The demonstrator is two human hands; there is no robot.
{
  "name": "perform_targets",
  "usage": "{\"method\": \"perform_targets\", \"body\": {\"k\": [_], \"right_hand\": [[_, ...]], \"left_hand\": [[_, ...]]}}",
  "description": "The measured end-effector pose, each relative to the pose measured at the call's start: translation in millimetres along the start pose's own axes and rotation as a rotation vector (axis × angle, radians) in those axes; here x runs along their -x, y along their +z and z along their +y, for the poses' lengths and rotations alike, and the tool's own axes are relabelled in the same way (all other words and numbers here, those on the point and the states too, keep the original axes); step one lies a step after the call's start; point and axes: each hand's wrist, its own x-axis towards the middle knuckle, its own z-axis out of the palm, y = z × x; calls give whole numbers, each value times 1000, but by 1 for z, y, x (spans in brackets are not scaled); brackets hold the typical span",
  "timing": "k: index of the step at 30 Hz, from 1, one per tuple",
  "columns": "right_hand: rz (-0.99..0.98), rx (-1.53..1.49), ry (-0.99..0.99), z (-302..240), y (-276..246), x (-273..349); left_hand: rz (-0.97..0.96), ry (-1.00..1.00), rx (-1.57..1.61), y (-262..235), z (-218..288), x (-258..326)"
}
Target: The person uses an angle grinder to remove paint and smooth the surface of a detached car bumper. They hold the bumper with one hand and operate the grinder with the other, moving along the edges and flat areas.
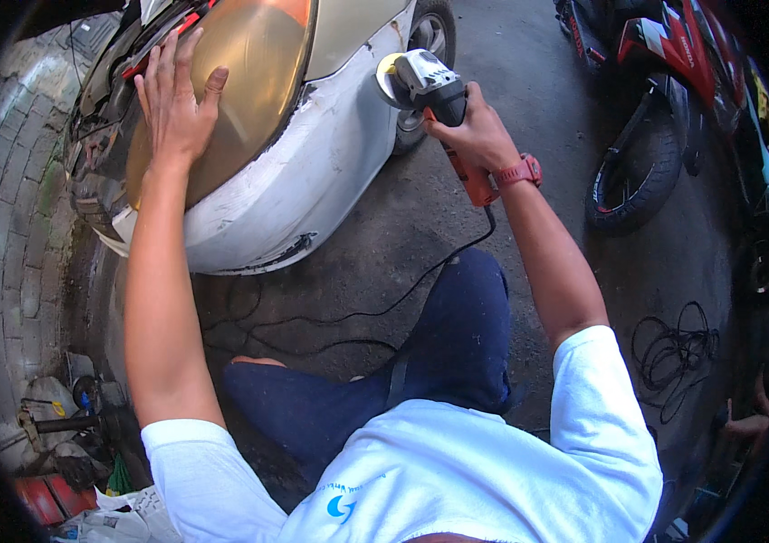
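Note:
My left hand (176, 118) lies with fingers spread on the car's large yellowed headlight (253, 81), holding nothing. The fingers of my right hand (486, 136) wrap round an orange and black angle grinder (443, 90) with a silver head. The grinder's round disc (391, 81), yellow at its centre, faces the car's white, scuffed bumper and fender (334, 136). Whether the disc touches the panel I cannot tell. From the grinder's rear end a black power cord (420, 279) runs down to the ground and passes by my knees.
A car wheel (431, 41) stands behind the grinder. At right are a red motorcycle (665, 45), its front tyre (638, 195) and a coiled black cable (674, 348). Paving blocks (4, 208) line the left side, above assorted clutter (67, 434). Part of another person (751, 421) shows at far right.

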Motion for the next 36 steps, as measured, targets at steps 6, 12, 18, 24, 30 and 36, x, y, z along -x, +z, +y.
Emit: {"method": "perform_targets", "body": {"k": [6,12,18,24,30,36], "right_hand": [[-40,43,-113,12,-10,-40],[-96,7,-117,15,-8,-56],[-118,9,-114,13,-9,-59],[-100,4,-137,20,-5,-60],[-132,-4,-122,22,-3,-63],[-143,1,-129,19,-7,-64]], "left_hand": [[97,-19,-22,35,-13,7],[85,-28,-28,31,-8,4],[71,-41,-37,29,-3,5],[63,-36,-53,28,-3,3],[53,-36,-54,27,-2,2],[57,-38,-58,26,0,1]]}}
